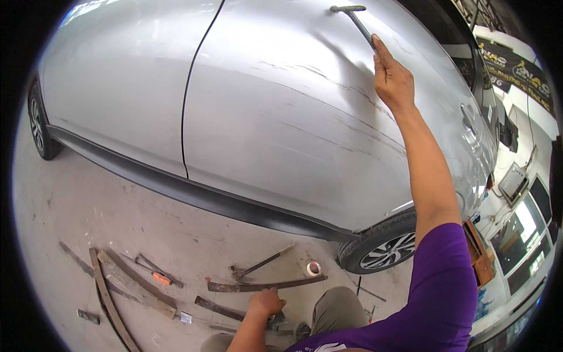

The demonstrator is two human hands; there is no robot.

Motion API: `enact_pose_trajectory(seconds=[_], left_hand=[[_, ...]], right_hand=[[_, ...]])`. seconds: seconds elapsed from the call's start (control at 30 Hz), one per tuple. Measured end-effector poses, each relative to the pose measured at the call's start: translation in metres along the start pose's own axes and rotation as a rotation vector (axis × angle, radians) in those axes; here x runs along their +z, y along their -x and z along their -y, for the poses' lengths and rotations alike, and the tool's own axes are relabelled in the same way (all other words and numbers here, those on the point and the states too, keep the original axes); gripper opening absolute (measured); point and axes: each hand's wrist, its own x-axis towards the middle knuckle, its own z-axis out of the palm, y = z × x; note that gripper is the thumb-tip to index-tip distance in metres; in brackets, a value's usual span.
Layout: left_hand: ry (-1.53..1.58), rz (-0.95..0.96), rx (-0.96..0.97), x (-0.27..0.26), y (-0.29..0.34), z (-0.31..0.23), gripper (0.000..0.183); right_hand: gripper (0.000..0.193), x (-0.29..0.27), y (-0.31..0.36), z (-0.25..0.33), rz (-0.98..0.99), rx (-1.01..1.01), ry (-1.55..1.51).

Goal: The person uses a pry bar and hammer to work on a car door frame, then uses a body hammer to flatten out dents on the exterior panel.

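Note:
My right hand [394, 77] is closed round the handle of a hammer [359, 24], raised at the upper part of a silver car door [264, 135]. The hammer's head is close to the panel; whether it touches I cannot tell. Dark scratches and scuffs run slantwise across the door below it. Low down, my left hand [267, 301] has its fingers curled, between a long curved metal bar [264, 286] and a shorter dark bar [218, 307] on the floor. What it grips, if anything, is hidden.
On the floor lie another hammer [262, 263], a roll of tape [314, 268], an orange-handled tool [161, 278] and several long strips, one a wooden piece [138, 283]. A car wheel [387, 249] stands at right, another wheel [40, 124] far left. My bent knee [339, 311] is below.

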Motion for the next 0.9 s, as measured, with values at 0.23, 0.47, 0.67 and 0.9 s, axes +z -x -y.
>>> enact_pose_trajectory(seconds=[0.23, 0.47, 0.67, 0.9], left_hand=[[0.02, -0.024, -0.029, -0.005, 0.003, -0.001, 0.058], [0.058, -0.051, -0.026, 0.0, 0.002, -0.001, 0.053], [0.063, -0.05, -0.027, -0.001, 0.006, -0.003, 0.051], [0.038, -0.056, -0.028, -0.009, 0.013, -0.007, 0.053]], right_hand=[[0.047, 0.018, -0.035, 0.028, 0.043, -0.07, 0.055], [0.046, 0.03, -0.047, 0.035, 0.03, -0.139, 0.057], [0.049, 0.034, -0.056, 0.059, 0.023, -0.174, 0.015], [0.049, 0.048, -0.07, 0.079, 0.012, -0.161, 0.066]])
